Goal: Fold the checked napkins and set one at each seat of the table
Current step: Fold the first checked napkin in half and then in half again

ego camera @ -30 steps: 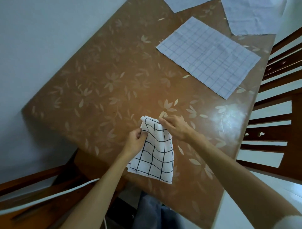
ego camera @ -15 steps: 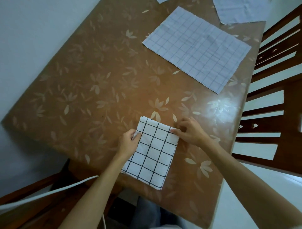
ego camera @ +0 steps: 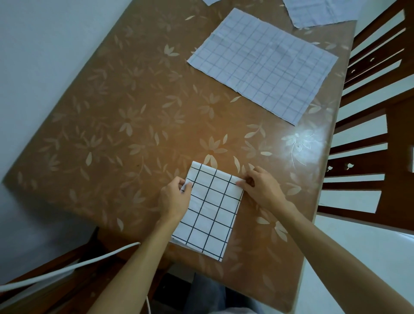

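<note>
A folded white napkin with a black check [ego camera: 211,208] lies flat on the brown leaf-patterned table [ego camera: 125,116], near its front edge. My left hand [ego camera: 174,197] pinches the napkin's left edge near the top. At the top right corner my right hand [ego camera: 262,188] pinches the cloth between thumb and fingers. An unfolded napkin with a faint blue check [ego camera: 264,65] lies spread out further back on the right. A second unfolded one [ego camera: 318,11] sits at the far right edge, cut off by the frame.
A dark wooden chair [ego camera: 380,125] stands against the table's right side. Another chair [ego camera: 67,275] with a white cable [ego camera: 74,266] across it is at the front left. A corner of one more cloth [ego camera: 209,1] shows at the top.
The folded napkin, held up and drooping a second ago, now lies flat on the table. Both hands have come down with it and moved apart to its upper edges.
</note>
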A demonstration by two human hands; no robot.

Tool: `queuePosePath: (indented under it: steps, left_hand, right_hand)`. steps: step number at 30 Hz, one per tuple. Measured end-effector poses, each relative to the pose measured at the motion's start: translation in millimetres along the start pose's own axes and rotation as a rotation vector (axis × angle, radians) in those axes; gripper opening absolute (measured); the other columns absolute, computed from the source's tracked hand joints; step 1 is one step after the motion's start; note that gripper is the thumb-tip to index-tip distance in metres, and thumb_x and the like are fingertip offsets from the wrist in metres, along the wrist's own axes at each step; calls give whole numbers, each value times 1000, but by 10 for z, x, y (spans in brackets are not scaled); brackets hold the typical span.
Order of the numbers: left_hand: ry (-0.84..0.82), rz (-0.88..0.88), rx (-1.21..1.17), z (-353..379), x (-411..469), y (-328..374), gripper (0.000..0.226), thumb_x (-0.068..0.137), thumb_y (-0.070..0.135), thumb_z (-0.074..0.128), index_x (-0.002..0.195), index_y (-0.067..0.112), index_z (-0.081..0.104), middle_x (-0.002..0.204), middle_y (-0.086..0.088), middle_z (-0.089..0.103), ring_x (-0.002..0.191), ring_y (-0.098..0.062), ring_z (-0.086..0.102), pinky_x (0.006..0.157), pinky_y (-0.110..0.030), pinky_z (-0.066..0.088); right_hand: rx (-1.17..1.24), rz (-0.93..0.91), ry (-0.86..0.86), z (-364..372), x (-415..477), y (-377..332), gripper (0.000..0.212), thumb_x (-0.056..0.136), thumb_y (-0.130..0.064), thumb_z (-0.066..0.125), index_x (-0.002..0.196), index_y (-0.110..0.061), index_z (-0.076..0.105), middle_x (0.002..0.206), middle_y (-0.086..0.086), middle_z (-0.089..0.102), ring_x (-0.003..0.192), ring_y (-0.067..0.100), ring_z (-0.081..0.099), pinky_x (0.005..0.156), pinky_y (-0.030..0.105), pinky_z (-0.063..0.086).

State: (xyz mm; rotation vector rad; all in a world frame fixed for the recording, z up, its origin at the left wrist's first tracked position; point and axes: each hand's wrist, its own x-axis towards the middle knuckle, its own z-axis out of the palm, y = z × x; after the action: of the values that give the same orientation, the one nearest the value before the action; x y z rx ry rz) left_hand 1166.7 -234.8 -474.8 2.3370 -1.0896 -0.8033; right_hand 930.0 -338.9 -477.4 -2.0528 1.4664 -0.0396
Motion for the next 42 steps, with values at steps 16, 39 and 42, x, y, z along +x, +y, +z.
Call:
queuePosePath:
  steps: [16, 39, 42]
  left_hand:
    - [-7, 648, 529, 343, -20, -110, 51, 103, 27, 36, 152, 17, 32, 161, -13, 24, 150, -27, 20, 118, -44, 28]
    - [-139, 499, 660, 251, 57, 3, 85, 93, 71, 32, 157, 19, 14, 164, -18, 4, 152, -33, 4, 121, -54, 13]
    - [-104, 639, 614, 219, 197, 154, 59, 95, 41, 58, 146, 14, 44, 151, -22, 37, 141, -36, 33, 114, -51, 33]
  right_hand:
    - [-179, -191, 104, 911, -546, -703, 56, 100, -25, 34, 151, -2, 29, 160, 15, 22, 150, 28, 16, 118, 45, 27]
    - [-254, -47, 88, 484, -535, -183, 67, 100, -47, 44, 152, -8, 27, 158, 11, 28, 146, 29, 24, 119, 39, 15]
    - [-189, -50, 110, 242, -399, -274, 59, 91, -38, 63, 140, -12, 44, 135, 10, 49, 121, 29, 46, 104, 40, 41]
